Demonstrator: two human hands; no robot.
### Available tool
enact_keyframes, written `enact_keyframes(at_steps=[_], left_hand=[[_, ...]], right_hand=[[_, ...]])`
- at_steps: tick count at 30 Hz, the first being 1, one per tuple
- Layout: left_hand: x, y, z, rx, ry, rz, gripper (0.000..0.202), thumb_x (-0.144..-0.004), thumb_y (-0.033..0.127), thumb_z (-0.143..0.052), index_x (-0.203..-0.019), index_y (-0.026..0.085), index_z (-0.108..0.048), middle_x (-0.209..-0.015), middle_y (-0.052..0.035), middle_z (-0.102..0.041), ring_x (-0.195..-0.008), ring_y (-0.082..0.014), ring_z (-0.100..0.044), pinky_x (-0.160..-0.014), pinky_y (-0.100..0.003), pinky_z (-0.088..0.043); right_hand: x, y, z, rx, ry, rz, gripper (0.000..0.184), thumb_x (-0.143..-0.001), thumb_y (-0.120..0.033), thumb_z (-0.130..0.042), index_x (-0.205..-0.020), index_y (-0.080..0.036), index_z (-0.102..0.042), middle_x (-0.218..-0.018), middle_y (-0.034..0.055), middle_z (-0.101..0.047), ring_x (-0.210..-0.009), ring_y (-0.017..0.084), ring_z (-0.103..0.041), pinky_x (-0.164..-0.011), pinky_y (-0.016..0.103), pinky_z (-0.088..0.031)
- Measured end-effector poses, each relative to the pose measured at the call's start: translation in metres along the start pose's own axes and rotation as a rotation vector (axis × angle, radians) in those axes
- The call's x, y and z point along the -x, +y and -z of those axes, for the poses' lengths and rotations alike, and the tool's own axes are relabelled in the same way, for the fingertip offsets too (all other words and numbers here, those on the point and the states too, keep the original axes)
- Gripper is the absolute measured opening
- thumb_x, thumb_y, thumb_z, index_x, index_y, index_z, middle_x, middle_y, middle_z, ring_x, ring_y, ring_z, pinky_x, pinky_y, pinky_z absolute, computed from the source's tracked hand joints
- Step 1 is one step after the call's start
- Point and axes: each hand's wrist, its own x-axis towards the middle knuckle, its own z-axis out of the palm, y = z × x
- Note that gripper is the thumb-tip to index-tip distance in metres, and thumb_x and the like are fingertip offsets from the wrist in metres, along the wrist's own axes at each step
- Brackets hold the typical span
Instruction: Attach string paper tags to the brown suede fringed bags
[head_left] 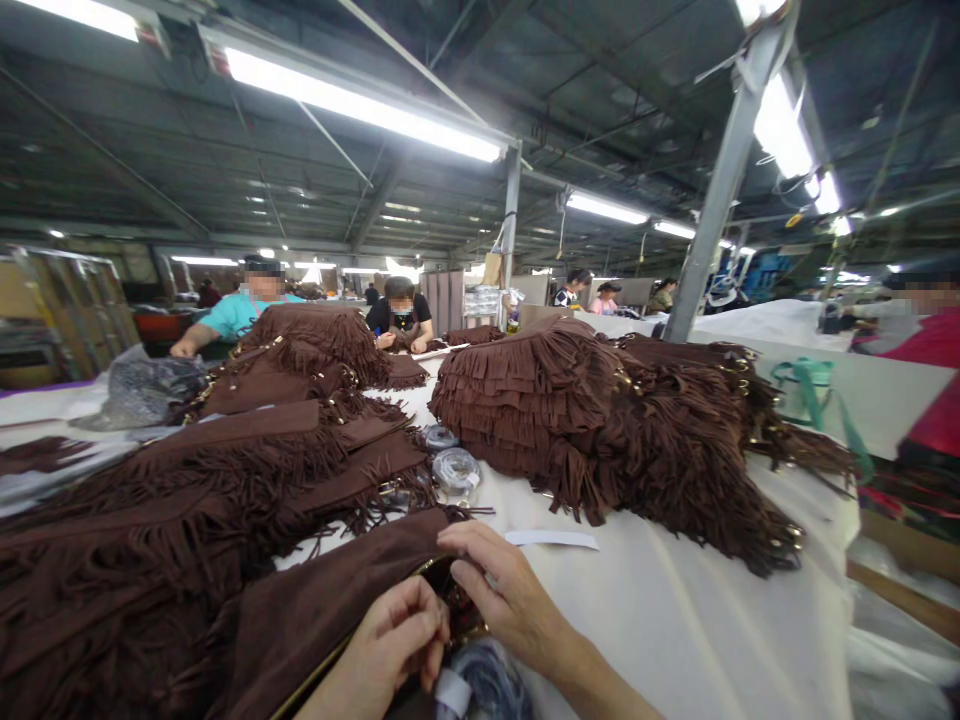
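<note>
A brown suede bag with a gold zip edge lies in front of me at the bottom of the view. My left hand is closed in a pinch at the bag's opening. Beside it, my right hand has its fingers curled and pressed on the bag's rim. A white label strip lies on the white table cover just past my right hand. What the fingers pinch is too small to name.
Piles of brown fringed bags lie at the left and centre right. Tape rolls sit between them. Two people work at the far end. A grey pole rises at the right, near a person in red.
</note>
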Motion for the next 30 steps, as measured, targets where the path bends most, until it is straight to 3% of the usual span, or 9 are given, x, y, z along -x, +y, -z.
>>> enact_keyframes(at_steps=[6,11,15,20,22,26,30], left_hand=[[0.001,0.006,-0.004,-0.008,-0.001,0.019,0.044,-0.069,0.055,-0.075,-0.067,0.017,-0.054,-0.050,0.0039,-0.051,-0.040,-0.0061,-0.038,-0.044,-0.020,-0.028],[0.004,0.007,-0.005,0.025,0.010,0.054,0.044,-0.069,0.055,-0.076,-0.070,0.016,-0.054,-0.055,0.0002,-0.059,-0.044,-0.0081,-0.046,-0.045,-0.019,-0.033],[0.007,0.010,-0.005,0.085,0.060,0.054,0.034,-0.073,0.043,-0.074,-0.073,0.018,-0.052,-0.066,-0.0072,-0.070,-0.054,-0.0120,-0.055,-0.047,-0.019,-0.037],[0.007,0.015,-0.007,0.215,0.153,0.015,0.023,-0.067,0.027,-0.074,-0.066,0.016,-0.054,-0.077,-0.0054,-0.069,-0.056,-0.0099,-0.056,-0.043,-0.018,-0.032],[0.005,0.013,-0.006,0.231,0.171,0.017,0.020,-0.066,0.026,-0.073,-0.066,0.015,-0.056,-0.072,-0.0041,-0.067,-0.052,-0.0084,-0.053,-0.045,-0.018,-0.034],[0.002,0.007,-0.003,0.205,0.233,0.007,0.023,-0.062,0.029,-0.077,-0.066,0.013,-0.062,-0.062,-0.0044,-0.065,-0.051,-0.0089,-0.053,-0.048,-0.019,-0.037],[0.003,0.010,-0.006,0.218,0.254,0.011,0.033,-0.058,0.035,-0.084,-0.068,0.010,-0.065,-0.067,-0.0058,-0.067,-0.056,-0.0095,-0.056,-0.051,-0.019,-0.041]], right_hand=[[0.000,0.001,-0.004,-0.078,0.045,0.026,0.024,-0.097,-0.021,-0.047,-0.103,-0.024,-0.071,-0.102,0.0077,-0.069,-0.098,0.021,-0.061,-0.087,0.034,-0.048],[0.000,0.000,-0.012,-0.380,0.101,-0.230,0.013,-0.084,-0.033,-0.067,-0.086,-0.024,-0.076,-0.080,0.0032,-0.069,-0.079,0.020,-0.061,-0.077,0.032,-0.047],[-0.001,0.003,-0.019,-0.606,0.099,-0.394,0.026,-0.078,-0.046,-0.072,-0.081,-0.020,-0.068,-0.059,-0.0023,-0.063,-0.053,0.014,-0.056,-0.053,0.025,-0.045],[0.000,0.005,-0.016,-0.770,0.037,-0.476,0.038,-0.078,-0.054,-0.073,-0.081,-0.018,-0.062,-0.058,-0.0010,-0.065,-0.039,0.007,-0.044,-0.039,0.016,-0.031],[0.001,0.008,-0.015,-0.764,-0.010,-0.516,0.043,-0.078,-0.058,-0.073,-0.082,-0.016,-0.063,-0.059,0.0014,-0.068,-0.033,0.005,-0.038,-0.032,0.014,-0.025],[0.002,0.011,-0.015,-0.712,-0.010,-0.537,0.050,-0.072,-0.063,-0.077,-0.082,-0.015,-0.065,-0.058,0.0017,-0.067,-0.036,0.008,-0.049,-0.032,0.013,-0.034],[0.000,0.007,-0.009,-0.752,0.044,-0.524,0.048,-0.076,-0.062,-0.075,-0.081,-0.017,-0.061,-0.056,-0.0017,-0.064,-0.029,0.000,-0.032,-0.029,0.010,-0.020]])
